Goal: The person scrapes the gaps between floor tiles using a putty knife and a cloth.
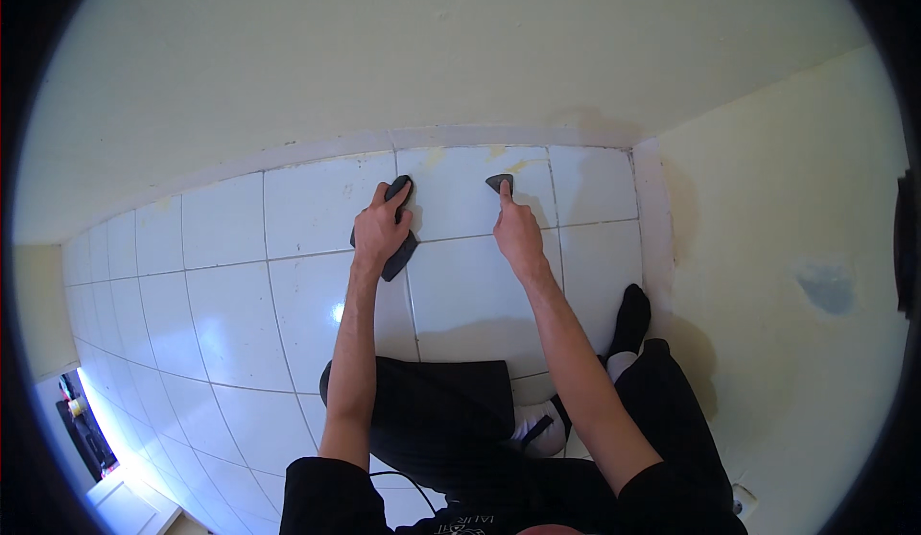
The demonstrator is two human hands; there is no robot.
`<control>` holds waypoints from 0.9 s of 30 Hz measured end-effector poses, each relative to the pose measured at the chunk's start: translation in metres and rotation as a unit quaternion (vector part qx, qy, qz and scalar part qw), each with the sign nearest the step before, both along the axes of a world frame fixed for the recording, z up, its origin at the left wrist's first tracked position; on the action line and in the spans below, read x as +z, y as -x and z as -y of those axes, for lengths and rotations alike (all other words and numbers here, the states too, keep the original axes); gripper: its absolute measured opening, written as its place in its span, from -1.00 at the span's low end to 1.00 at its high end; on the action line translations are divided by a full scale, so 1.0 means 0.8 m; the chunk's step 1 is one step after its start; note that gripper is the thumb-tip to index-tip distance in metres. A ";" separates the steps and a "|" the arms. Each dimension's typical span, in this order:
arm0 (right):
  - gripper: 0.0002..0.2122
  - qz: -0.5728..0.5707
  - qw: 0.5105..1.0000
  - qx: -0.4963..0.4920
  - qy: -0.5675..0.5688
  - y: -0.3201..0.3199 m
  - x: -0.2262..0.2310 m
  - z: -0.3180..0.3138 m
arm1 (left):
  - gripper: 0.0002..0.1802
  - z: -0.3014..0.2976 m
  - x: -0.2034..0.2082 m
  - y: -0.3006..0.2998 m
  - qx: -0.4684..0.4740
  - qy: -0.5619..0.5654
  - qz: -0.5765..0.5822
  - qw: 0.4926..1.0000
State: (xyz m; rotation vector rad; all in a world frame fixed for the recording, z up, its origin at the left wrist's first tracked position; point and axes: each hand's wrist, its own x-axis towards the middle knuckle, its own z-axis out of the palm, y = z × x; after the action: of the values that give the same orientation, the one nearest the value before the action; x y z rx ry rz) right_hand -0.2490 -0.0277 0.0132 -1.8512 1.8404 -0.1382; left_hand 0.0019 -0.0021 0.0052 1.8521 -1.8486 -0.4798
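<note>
My left hand [382,233] is closed around a bunched black cloth [399,260], pressed to the white floor tiles [331,199] near the wall. Part of the cloth sticks out past the fingers, and part hangs below the palm. To its right, my right hand [519,237] grips a small scraper with a dark, wedge-shaped blade [500,182]. The index finger is stretched along it, and the handle is hidden in the hand. Just beyond the blade, a yellowish smear [519,166] marks the tile.
A pale wall [460,55] with a low skirting [451,136] runs along the far side, meeting the right wall [796,199] in a corner. My black-socked foot [630,319] is near that corner. A wall socket [743,501] is at the lower right.
</note>
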 end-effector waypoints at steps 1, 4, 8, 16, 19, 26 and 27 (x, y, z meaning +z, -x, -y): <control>-0.42 0.001 1.000 0.001 0.000 -0.001 0.001 0.000 | -0.52 0.000 -0.001 0.000 -0.001 0.002 -0.002 1.000; -0.43 0.003 1.000 -0.004 -0.019 -0.001 0.008 -0.003 | -0.49 0.002 -0.001 -0.001 0.000 -0.018 -0.005 1.000; -0.44 -0.005 0.999 -0.029 -0.024 -0.013 0.014 0.005 | -0.52 -0.001 -0.003 -0.004 0.002 -0.011 0.005 1.000; -0.44 -0.001 0.999 -0.035 -0.029 -0.011 0.016 0.008 | -0.52 0.000 0.001 0.001 0.000 0.000 0.004 1.000; -0.44 -0.002 0.999 -0.023 -0.026 -0.009 0.014 0.007 | -0.52 0.001 0.000 0.000 -0.002 -0.009 0.002 1.000; -0.44 0.003 0.998 -0.035 -0.042 -0.008 0.015 0.013 | -0.51 0.000 -0.003 -0.002 -0.006 -0.010 0.004 1.000; -0.44 0.001 0.998 -0.034 -0.047 -0.006 0.015 0.012 | -0.51 0.000 -0.003 -0.002 -0.005 -0.010 0.003 1.000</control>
State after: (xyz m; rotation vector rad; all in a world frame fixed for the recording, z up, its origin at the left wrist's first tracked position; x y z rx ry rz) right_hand -0.2444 -0.0377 0.0248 -1.7263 1.8762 -0.0766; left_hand 0.0031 -0.0020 0.0025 1.8594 -1.8645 -0.5003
